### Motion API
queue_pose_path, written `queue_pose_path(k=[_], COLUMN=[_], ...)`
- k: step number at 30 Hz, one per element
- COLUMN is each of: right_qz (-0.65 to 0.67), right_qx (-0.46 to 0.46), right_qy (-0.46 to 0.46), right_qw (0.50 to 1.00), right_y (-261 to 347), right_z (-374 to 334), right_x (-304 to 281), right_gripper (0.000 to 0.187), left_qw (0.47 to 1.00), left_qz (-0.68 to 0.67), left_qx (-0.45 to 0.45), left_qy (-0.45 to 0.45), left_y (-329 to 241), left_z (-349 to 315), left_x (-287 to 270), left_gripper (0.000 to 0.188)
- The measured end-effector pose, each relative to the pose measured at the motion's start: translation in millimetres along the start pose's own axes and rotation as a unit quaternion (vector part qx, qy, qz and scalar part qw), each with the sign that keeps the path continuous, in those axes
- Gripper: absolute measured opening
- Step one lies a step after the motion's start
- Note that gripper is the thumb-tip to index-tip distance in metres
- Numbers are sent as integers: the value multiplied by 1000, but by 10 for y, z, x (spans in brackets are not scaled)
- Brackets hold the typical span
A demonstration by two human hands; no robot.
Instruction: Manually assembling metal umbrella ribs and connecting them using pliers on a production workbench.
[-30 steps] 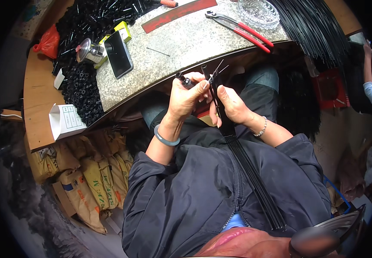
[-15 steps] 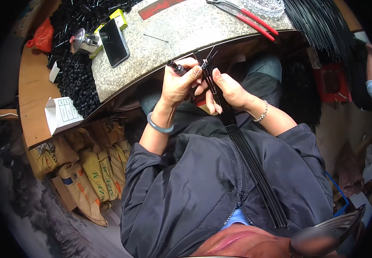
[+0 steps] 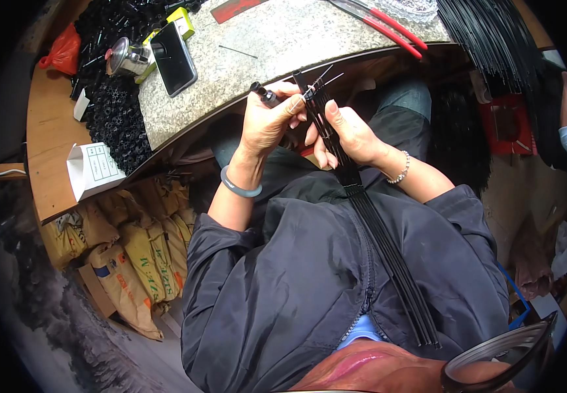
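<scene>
A long bundle of thin black rods, looking like a folded umbrella frame (image 3: 388, 252), lies slanting from my lap up over my jacket. My right hand (image 3: 360, 139) is closed round its upper part, thumb raised along the side. At the bundle's top end, my left hand (image 3: 262, 128) pinches with thumb and fingertips. Short black plastic tubes (image 3: 268, 97) are tucked in that same hand, sticking out beside the index finger. A few thin metal rods (image 3: 328, 78) fan out from the top, past the left thumb. What lies under the left fingertips is hidden.
The stone-topped bench (image 3: 244, 78) holds a phone (image 3: 173, 60), a loose thin rod (image 3: 237, 51) and red-handled pliers (image 3: 388, 29). Small black plastic parts (image 3: 116, 108) are heaped at left, near a white box (image 3: 97, 170). Black rods (image 3: 486, 39) overhang the right; sacks (image 3: 146, 255) stand below.
The thin rods at the bundle's top are spread farther right, with one lying flatter. Both hands keep their hold and have barely shifted. The view has moved slightly.
</scene>
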State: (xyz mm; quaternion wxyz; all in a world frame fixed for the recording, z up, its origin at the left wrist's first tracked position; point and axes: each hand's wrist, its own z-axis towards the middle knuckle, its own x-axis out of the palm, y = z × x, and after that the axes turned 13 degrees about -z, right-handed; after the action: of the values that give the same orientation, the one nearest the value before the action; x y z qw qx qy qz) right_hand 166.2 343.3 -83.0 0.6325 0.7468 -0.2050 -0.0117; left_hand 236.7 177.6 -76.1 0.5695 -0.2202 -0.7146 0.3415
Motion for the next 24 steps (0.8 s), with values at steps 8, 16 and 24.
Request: queue_pose_path(k=[8, 16, 24], right_qz=[57, 37, 33], right_qx=[14, -2, 12], right_qy=[49, 14, -10], right_qw=[997, 999, 999], right_y=[-63, -8, -5], right_z=[50, -38, -24], right_x=[-24, 29, 56], right_gripper=[78, 64, 62], left_qw=[994, 997, 994], left_qz=[87, -16, -83], left_qx=[62, 56, 44], left_qy=[20, 40, 48], left_y=[-11, -195, -415], left_z=[-30, 47, 136], left_x=[18, -46, 446], left_gripper=[12, 33, 37])
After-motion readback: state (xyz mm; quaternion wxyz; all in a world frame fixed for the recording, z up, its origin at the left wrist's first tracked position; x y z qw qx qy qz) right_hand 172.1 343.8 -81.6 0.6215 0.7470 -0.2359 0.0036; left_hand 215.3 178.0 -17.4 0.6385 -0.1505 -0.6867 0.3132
